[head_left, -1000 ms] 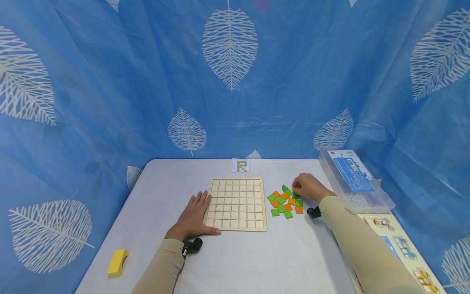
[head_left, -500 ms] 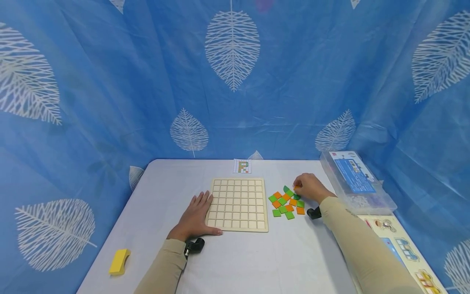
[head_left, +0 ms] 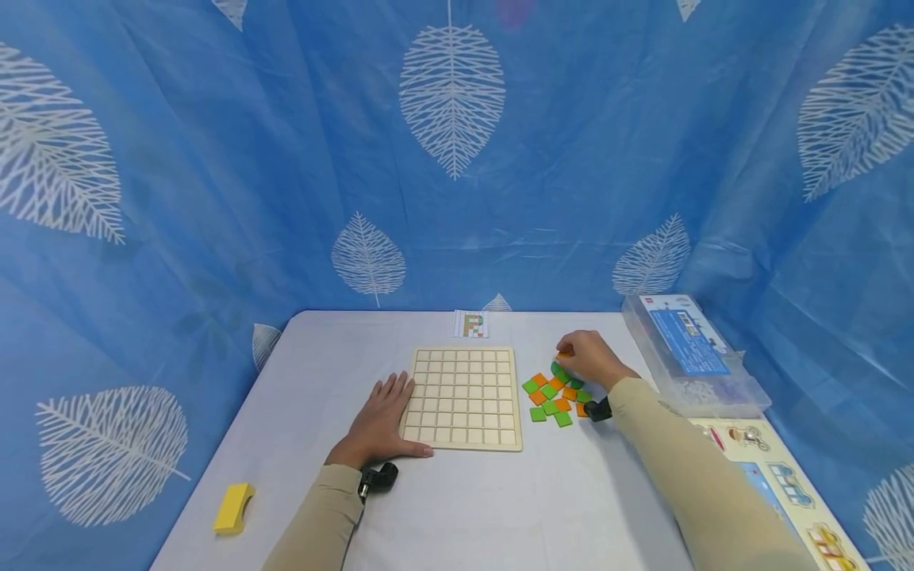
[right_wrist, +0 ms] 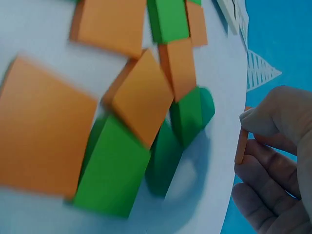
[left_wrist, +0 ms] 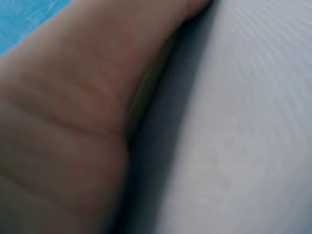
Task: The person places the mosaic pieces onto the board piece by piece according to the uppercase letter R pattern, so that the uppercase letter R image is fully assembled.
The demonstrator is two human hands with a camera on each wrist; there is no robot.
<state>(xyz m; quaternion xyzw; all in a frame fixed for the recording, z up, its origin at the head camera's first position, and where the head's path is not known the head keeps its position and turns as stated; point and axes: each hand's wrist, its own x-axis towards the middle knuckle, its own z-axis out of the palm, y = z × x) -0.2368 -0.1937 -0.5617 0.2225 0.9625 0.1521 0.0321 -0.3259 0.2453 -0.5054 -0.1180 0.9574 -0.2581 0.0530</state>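
Note:
My left hand (head_left: 378, 419) lies with straight fingers along the left edge of a pale wooden grid board (head_left: 460, 396), its thumb at the front edge. In the left wrist view the base of that hand (left_wrist: 73, 112) fills much of the picture. Beyond a scatter of green and orange tiles (head_left: 550, 403), my right hand (head_left: 591, 357) pinches an orange tile (right_wrist: 242, 144) between thumb and fingers, raised over the cloth. Below it in the right wrist view lie orange square tiles (right_wrist: 41, 134), green square tiles (right_wrist: 114, 170) and darker green rounded pieces (right_wrist: 165, 161).
A small pattern card (head_left: 471, 323) lies behind the board. At the right stand a clear plastic box (head_left: 685, 388) with a blue-and-white package (head_left: 685, 333) on it and a picture puzzle board (head_left: 778, 476). A yellow block (head_left: 232, 508) sits at the left front.
My right hand has moved slightly left and away from the pile's right side, carrying the orange tile. My left hand stays on the board's edge.

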